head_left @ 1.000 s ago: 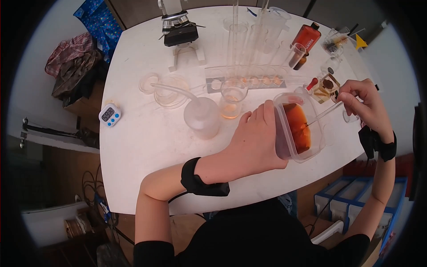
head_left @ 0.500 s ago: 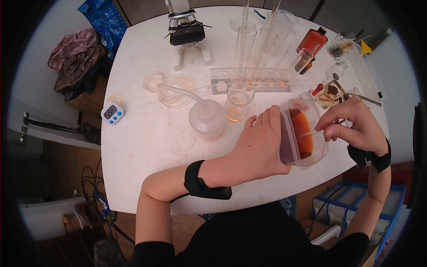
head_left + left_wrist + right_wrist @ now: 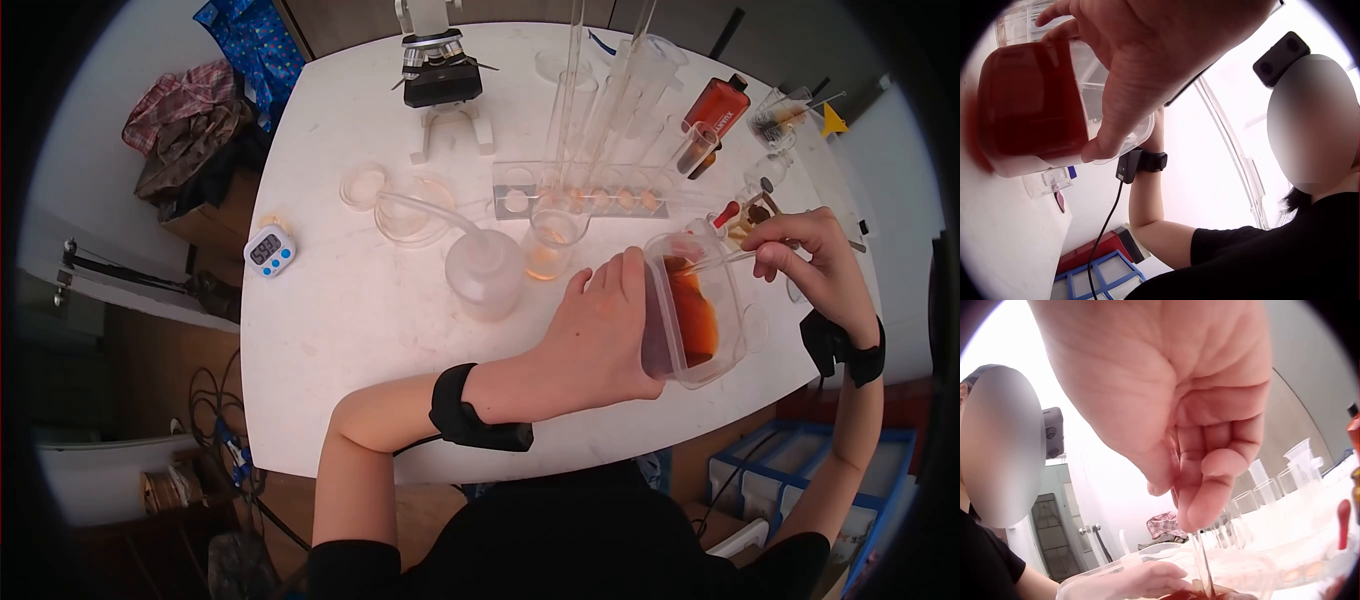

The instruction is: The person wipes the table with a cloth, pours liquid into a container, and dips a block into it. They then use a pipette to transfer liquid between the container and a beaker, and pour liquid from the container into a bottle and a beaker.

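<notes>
My left hand point(image 3: 590, 345) grips a clear rectangular plastic container point(image 3: 733, 345) from its left side, thumb and fingers spread along the wall. The container leans, with its mouth turned toward my right hand. Red-brown liquid point(image 3: 697, 325) lies in it, showing deep red through the base in the left wrist view. Between thumb and fingertips, my right hand point(image 3: 820, 270) pinches a thin glass rod point(image 3: 1202, 565), which slants down into the container. In the head view the rod's lower end reaches the liquid near the far rim.
Left of the container stand a beaker point(image 3: 556, 240) with a little orange liquid and a white wash bottle point(image 3: 484, 280). Behind are a test tube rack point(image 3: 510, 203) with tall glassware and a microscope point(image 3: 443, 82). A timer point(image 3: 270, 250) lies at the table's left edge.
My right hand first dipped close over the container, then drew back up and right. The rod's lower end has shifted toward the far side. The left hand keeps its grip.
</notes>
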The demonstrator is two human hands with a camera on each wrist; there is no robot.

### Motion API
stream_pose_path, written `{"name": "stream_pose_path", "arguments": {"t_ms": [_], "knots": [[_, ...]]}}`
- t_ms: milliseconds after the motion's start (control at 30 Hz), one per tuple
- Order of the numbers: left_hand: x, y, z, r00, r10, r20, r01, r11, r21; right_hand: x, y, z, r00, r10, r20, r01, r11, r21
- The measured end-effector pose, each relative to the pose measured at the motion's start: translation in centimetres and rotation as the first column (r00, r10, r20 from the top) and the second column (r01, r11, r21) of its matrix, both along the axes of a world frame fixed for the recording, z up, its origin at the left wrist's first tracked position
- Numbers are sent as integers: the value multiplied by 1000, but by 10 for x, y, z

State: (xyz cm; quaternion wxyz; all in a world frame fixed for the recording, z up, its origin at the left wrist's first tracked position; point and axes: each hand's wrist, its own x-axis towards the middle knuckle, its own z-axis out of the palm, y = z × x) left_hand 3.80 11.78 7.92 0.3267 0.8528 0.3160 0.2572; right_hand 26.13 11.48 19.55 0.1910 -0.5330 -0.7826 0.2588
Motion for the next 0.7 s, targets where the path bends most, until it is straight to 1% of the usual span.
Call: {"name": "stream_pose_path", "arguments": {"t_ms": [67,100,133,200,233,267,300,333,400,433,467,500,533,600,633,700], "knots": [[0,0,0,1000,2,1,-2,1000,2,-13,-1,2,994,88,-68,-88,996,0],[0,0,0,1000,2,4,-2,1000,3,-15,-2,1,990,104,-93,-106,994,-18],[0,0,1,1000,1,3,-1,1000,4,-17,-4,2,990,103,-94,-105,994,-18],[-1,2,6,1000,-24,-8,23,998,-56,-19,-11,9,980,195,-43,-197,979,-49],[0,2,5,1000,-24,-6,24,998,-56,-18,-14,10,975,216,-48,-218,974,-54],[0,1,3,999,-16,28,17,999,-37,-16,-16,12,975,216,-47,-218,974,-55],[-1,0,1,998,-7,61,8,1000,-19,-13,-18,14,981,190,-49,-194,977,-93],[-2,0,1,998,-7,60,8,1000,-20,-10,-20,14,985,163,-51,-169,977,-131],[-1,1,3,1000,-14,10,14,998,-56,-1,-22,12,990,130,-53,-135,983,-120],[-1,2,5,1000,-25,16,26,998,-56,4,-22,12,996,84,-20,-86,989,-121],[-2,2,8,1000,-9,-20,8,997,-70,9,-23,12,999,33,15,-31,992,-124],[-2,1,9,999,-1,-53,-4,996,-84,10,-22,12,999,10,51,-5,995,-98],[-2,0,9,999,-30,-40,26,996,-89,11,-20,11,996,17,93,-12,999,-53],[-1,-1,11,997,17,-77,-21,998,-57,9,-16,7,996,-33,86,35,999,-28],[-1,-1,11,998,-14,-62,10,998,-55,7,-13,5,993,-63,101,66,997,-25],[-2,-3,11,995,9,-101,-10,1000,-6,1,-8,-3,996,82,-30,-80,995,64]]}}
